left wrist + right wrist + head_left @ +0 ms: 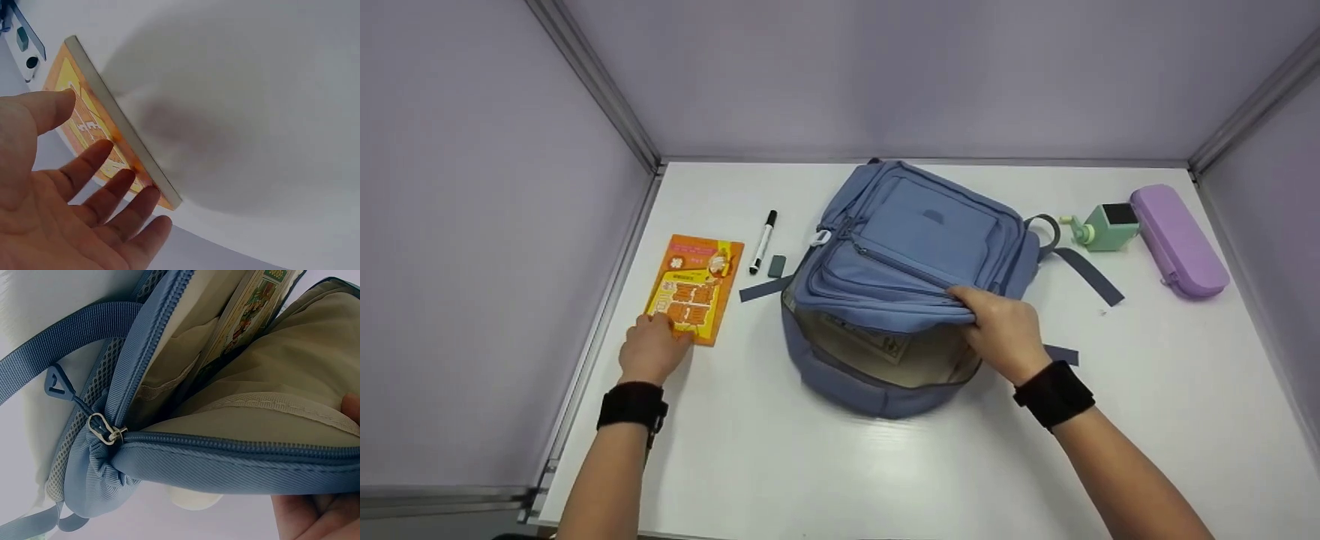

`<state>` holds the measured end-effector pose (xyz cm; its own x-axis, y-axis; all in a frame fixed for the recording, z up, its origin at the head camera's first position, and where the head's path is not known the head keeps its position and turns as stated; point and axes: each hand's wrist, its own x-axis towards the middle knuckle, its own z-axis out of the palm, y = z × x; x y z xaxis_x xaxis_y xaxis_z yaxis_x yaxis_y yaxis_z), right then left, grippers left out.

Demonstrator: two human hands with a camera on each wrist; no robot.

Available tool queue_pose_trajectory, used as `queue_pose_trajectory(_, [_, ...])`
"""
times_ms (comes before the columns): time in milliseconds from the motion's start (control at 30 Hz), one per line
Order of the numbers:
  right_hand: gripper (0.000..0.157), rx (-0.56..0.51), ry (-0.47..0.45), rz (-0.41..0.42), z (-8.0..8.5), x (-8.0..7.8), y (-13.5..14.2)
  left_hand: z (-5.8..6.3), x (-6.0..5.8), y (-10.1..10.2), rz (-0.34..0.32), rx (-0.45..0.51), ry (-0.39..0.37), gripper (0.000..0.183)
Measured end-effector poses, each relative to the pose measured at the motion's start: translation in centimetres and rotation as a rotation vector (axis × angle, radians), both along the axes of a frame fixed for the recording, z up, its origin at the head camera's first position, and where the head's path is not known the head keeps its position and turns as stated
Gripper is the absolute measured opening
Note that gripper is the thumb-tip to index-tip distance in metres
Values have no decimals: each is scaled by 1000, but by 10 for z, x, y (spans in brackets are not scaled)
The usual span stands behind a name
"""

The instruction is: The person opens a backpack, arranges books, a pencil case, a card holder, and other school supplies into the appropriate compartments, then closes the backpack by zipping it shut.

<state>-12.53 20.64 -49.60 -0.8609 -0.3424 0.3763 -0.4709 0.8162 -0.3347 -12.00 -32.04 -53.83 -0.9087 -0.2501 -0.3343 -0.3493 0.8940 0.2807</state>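
A blue backpack (934,232) lies on the table with its main compartment unzipped. My right hand (1003,330) pinches the upper edge of that opening and holds it raised; in the right wrist view, fingers (315,514) grip the cloth beside the zipper (236,441). Inside the beige lining a printed book or booklet (247,320) shows in part. At the left, an orange and yellow book (697,289) lies flat. My left hand (654,349) is at its near end, thumb and fingers spread and loosely bent over the cover; whether the fingertips touch it is unclear.
A black-and-white marker (763,241) and a dark green eraser (777,265) lie between book and backpack. To the right stand a green pencil sharpener (1110,231) with a crank and a purple pencil case (1179,240). Straps (1089,276) stick out from the backpack. Panels (922,82) enclose the table.
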Motion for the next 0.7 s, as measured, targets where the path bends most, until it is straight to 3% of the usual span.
queue_pose_trajectory(133, [44, 1, -15, -8, 1, 0, -1, 2, -13, -4, 116, 69, -70, 80])
queue_pose_trajectory(267, [43, 5, -28, -11, 3, 1, -1, 7, -18, -4, 161, 87, -109, 95])
queue_pose_trajectory(433, [43, 2, -10, -13, 4, 1, -1, 15, -22, -5, 144, 62, -108, 85])
queue_pose_trajectory(700, [42, -1, 7, -4, 1, 0, -2, 18, -27, -10, 244, 113, -159, 86])
